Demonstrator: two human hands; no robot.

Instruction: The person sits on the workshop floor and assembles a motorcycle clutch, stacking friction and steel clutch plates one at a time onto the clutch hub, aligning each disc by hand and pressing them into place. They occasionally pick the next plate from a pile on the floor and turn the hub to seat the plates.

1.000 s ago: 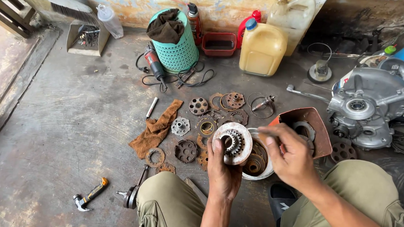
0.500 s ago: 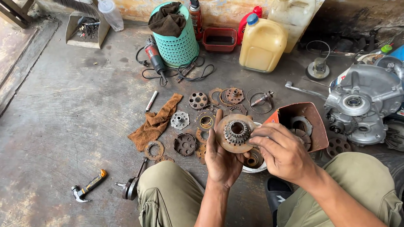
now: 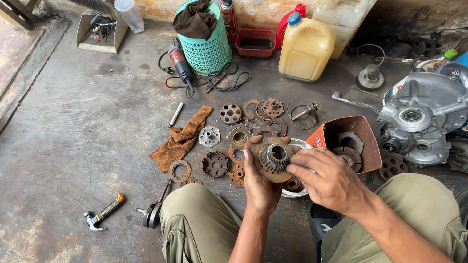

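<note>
My left hand [image 3: 259, 183] cups a round brownish clutch hub with a toothed centre [image 3: 273, 158] from below and the left side. My right hand [image 3: 328, 179] rests its fingers on the hub's right edge and also holds it. Under the hub a white bowl [image 3: 294, 192] sits on the floor, mostly hidden by my hands. Several rusty discs and rings [image 3: 260, 117] lie spread on the concrete just beyond the hub. My knees in olive trousers frame the bottom of the view.
A brown rag [image 3: 181, 140], a small hammer [image 3: 104, 211], an orange box of discs [image 3: 351, 143], a grey engine casing [image 3: 424, 123], a yellow jug [image 3: 305, 48], a teal basket [image 3: 206, 36] and an angle grinder [image 3: 178, 60] lie around.
The part was turned in my hands, from its pale open face to the brownish side with the toothed centre. My hands stay close together over the bowl.
</note>
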